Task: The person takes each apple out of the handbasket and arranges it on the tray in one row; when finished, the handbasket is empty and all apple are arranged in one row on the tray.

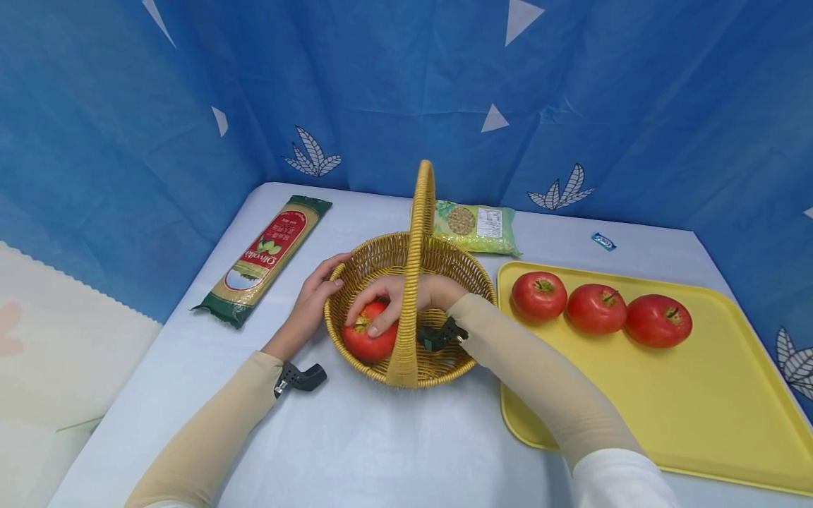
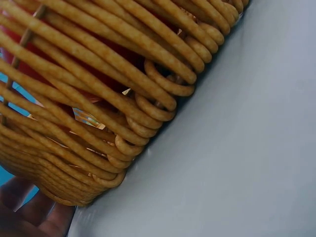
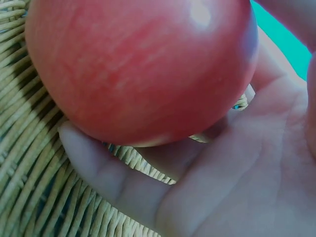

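Observation:
A wicker basket (image 1: 444,374) with a tall arched handle stands in the middle of the table. Inside it, toward the left wall, is a red apple (image 1: 371,346). My right hand (image 1: 406,296) reaches in beneath the handle and grips this apple, thumb on one side and fingers on the other. The right wrist view shows the apple (image 3: 143,74) close up against the fingers, beside the woven wall. At the basket's left side, my left hand (image 1: 311,300) touches the rim with extended fingers. Its fingertips (image 2: 57,217) lie against the outer weave in the left wrist view.
Three red apples (image 1: 595,308) lie in a row on a yellow tray (image 1: 635,409) at right. A pasta packet (image 1: 263,261) lies at left. Behind the basket is a green bag of grains or beans (image 1: 476,229). A small blue wrapper (image 1: 603,241) lies at the back right.

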`<state>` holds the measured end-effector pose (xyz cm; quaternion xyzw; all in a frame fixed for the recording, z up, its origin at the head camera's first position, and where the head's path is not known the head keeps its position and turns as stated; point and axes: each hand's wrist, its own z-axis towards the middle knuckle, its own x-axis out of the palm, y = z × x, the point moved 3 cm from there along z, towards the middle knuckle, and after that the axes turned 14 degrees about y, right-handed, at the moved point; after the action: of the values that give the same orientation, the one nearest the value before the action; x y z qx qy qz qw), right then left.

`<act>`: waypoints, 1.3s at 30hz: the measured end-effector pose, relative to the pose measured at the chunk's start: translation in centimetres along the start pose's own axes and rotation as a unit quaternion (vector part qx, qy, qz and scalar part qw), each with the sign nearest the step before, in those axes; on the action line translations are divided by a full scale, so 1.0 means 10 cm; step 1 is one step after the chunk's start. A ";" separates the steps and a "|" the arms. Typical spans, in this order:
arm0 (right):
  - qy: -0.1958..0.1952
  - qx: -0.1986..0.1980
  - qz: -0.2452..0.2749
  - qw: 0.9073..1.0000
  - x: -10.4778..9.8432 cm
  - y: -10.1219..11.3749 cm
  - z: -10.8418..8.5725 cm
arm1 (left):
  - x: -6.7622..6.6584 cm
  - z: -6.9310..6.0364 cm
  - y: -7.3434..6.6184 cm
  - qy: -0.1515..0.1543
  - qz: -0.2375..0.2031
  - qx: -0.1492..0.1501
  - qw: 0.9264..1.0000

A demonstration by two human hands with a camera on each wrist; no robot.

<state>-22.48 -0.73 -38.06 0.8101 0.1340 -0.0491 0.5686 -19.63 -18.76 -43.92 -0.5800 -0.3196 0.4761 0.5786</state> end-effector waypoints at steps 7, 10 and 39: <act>-0.007 -0.004 -0.003 1.000 0.00 0.00 -0.01 | 0.00 0.01 -0.01 -0.004 0.008 0.008 1.000; -0.013 -0.002 -0.010 1.000 0.00 0.00 -0.02 | 0.00 0.00 -0.01 -0.005 0.007 0.008 1.000; -0.111 0.033 -0.094 0.989 -0.18 0.28 -0.57 | 0.01 -0.01 -0.02 0.003 0.006 -0.005 1.000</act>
<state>-23.82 3.42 -33.10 0.8015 0.1442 -0.1964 0.5461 -19.46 -18.69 -43.81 -0.5862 -0.3170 0.4762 0.5737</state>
